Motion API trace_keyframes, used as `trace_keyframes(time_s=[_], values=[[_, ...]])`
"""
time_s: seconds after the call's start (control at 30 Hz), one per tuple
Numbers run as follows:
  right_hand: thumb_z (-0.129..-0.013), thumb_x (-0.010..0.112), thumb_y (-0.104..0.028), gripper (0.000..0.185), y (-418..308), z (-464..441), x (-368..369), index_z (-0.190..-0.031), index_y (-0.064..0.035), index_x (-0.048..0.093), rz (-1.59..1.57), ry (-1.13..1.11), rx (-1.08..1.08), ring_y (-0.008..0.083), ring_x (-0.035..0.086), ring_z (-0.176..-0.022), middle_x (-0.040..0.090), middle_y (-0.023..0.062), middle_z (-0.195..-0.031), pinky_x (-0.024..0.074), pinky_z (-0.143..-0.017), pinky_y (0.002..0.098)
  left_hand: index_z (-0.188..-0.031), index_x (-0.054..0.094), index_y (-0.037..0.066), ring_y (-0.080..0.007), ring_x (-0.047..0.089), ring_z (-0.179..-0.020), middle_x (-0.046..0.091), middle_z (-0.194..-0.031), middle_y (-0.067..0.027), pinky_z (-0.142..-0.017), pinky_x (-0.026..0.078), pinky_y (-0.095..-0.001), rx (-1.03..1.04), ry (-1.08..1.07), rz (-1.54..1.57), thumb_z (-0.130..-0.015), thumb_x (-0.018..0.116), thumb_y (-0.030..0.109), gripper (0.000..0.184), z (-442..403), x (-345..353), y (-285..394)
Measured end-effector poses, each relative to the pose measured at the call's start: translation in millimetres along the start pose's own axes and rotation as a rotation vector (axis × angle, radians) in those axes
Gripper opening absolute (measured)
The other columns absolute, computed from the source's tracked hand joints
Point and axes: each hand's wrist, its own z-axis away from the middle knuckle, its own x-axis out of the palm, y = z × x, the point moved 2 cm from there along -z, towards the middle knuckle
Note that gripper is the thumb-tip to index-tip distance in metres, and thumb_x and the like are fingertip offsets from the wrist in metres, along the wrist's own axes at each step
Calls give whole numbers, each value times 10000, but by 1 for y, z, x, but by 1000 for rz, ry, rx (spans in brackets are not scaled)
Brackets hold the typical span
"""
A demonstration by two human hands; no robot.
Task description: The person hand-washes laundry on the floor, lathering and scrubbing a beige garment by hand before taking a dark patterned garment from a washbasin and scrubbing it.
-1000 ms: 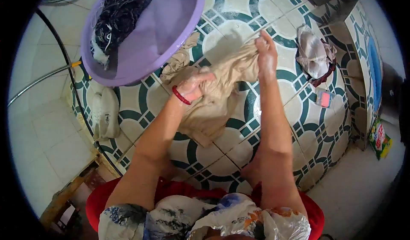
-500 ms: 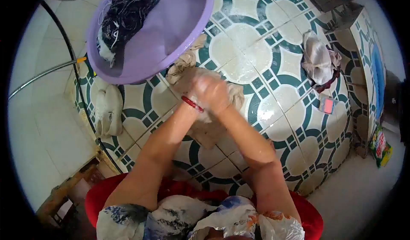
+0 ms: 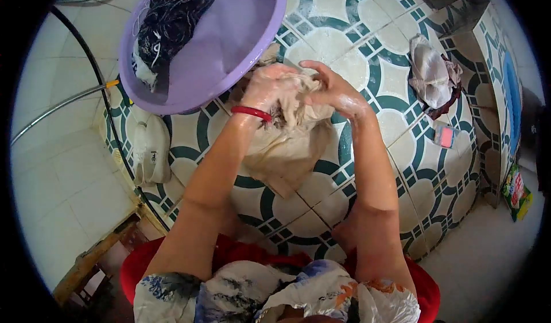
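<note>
A wet beige cloth (image 3: 293,145) lies bunched on the tiled floor between my feet and a purple basin. My left hand (image 3: 270,90), with a red bracelet at its wrist, is wrapped round the bunched upper part of the cloth. On the right side of the same bunch is my right hand (image 3: 336,93), its thumb and fingers spread apart and touching the cloth's edge. Suds whiten both wrists. Dark patterned clothing with a white end rests in the purple basin (image 3: 229,64).
White shoes (image 3: 152,153) stand left, near a black hose (image 3: 94,64) and a metal hose (image 3: 57,107). At right are a pale cloth on a dark one (image 3: 430,76), a pink bar in a clear case (image 3: 446,136) and a green packet (image 3: 516,194).
My hands came together over the cloth, then parted slightly. My right hand has moved left from the stretched end of the cloth and opened; the cloth is now more bunched.
</note>
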Motion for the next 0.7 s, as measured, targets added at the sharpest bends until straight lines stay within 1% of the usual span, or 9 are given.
trace_keyframes(time_s=[0.03, 0.2, 0.3, 0.33, 0.4, 0.47, 0.5, 0.67, 0.7], values=[[-633, 740, -42, 634, 7, 0, -3, -1194, -61, 445, -170, 23, -46, 137, 539, -871, 567, 72, -947, 442, -768, 248, -1082, 511, -22, -172, 560, -932, 580, -1011, -103, -829, 440, -282, -13, 17, 210, -755, 611, 33, 346, 0, -8, -4], [-671, 698, 18, 416, 27, 15, -12, -1047, -69, 543, -574, 423, 33, 133, 564, -739, 591, 49, -888, 463, -688, 246, -1043, 543, 23, -175, 561, -934, 589, -996, -68, -832, 451, -326, -9, 11, 728, -838, 547, 116, 226, 4, -1, -24], [-748, 620, -56, 148, 25, 5, 16, -892, -69, 589, -183, 656, -159, 158, 587, -680, 607, 72, -776, 475, -651, 267, -1047, 528, 5, -196, 565, -911, 598, -1003, -79, -862, 430, -337, -262, -36, 919, -894, 477, 233, 280, -4, 12, -45], [-764, 593, -91, 93, 26, 0, 23, -852, -62, 593, 100, 664, -173, 182, 584, -648, 604, 90, -746, 473, -631, 286, -1036, 538, 18, -186, 569, -893, 604, -967, -74, -830, 451, -329, -438, -242, 1069, -895, 469, 237, 269, 1, 9, -51], [-796, 540, -161, 130, 29, -14, 36, -771, -49, 602, 670, 649, -203, 231, 578, -585, 597, 127, -687, 471, -592, 323, -1000, 552, 40, -191, 572, -856, 601, -936, -60, -773, 473, -325, -46, -486, 912, -891, 468, 240, 243, 3, 11, -74], [-828, 487, -232, 268, 26, -24, 41, -691, -37, 610, 1242, 601, -242, 280, 571, -522, 590, 163, -628, 468, -553, 360, -972, 557, 52, -169, 568, -825, 591, -892, -49, -719, 480, -303, -346, 38, 1064, -879, 477, 247, 230, 24, 64, -53], [-846, 464, -194, 248, 12, -15, 37, -693, -42, 587, 932, 648, -169, 279, 561, -504, 557, 142, -563, 448, -487, 367, -982, 553, 46, -173, 558, -856, 578, -924, -52, -747, 471, -308, -245, 6, 1010, -865, 492, 265, 255, 19, 64, -62], [-832, 482, -226, 313, 15, -17, 41, -575, -58, 547, 1121, 687, -324, 277, 534, -455, 547, 131, -533, 439, -463, 365, -869, 547, 66, -192, 551, -754, 554, -829, -43, -688, 465, -331, 311, 72, 64, -827, 484, 194, 149, 23, 32, -58], [-829, 487, -234, 335, 21, -20, 47, -546, -63, 537, 1151, 694, -361, 276, 528, -442, 544, 129, -525, 436, -456, 364, -932, 547, 57, -190, 547, -831, 555, -899, -60, -751, 457, -325, 48, 186, 441, -843, 469, 212, 195, 22, 45, -62]])
